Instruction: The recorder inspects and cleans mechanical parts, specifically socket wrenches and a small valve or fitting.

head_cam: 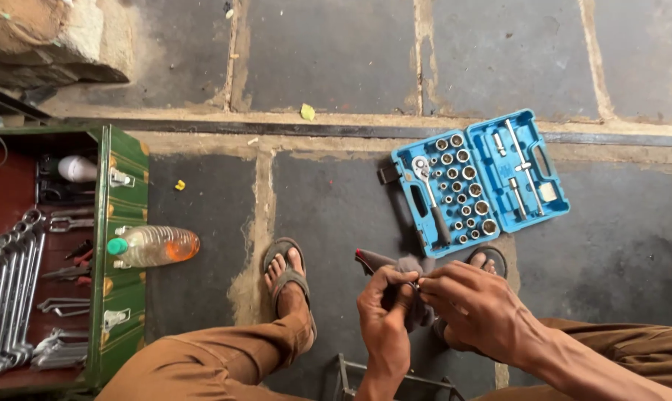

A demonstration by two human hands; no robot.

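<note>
My left hand (pixel 384 312) and my right hand (pixel 475 304) meet at the fingertips low in the view, over a dark grey cloth (pixel 406 267). Both hands pinch the cloth and a small part between the fingertips, which is too hidden to identify. My feet in sandals rest on the stone floor, the left foot (pixel 287 278) and the right foot (pixel 484 260) on either side of the hands. Just beyond them lies an open blue socket set case (pixel 480 178) with a ratchet handle (pixel 428 193), several sockets and extension bars.
A green metal toolbox (pixel 120 252) stands open at the left, with several spanners (pixel 9 297) and pliers inside. A plastic bottle (pixel 154 246) with orange liquid lies on its edge. A metal frame (pixel 380 379) shows between my knees. A rough stone block (pixel 46 37) sits top left.
</note>
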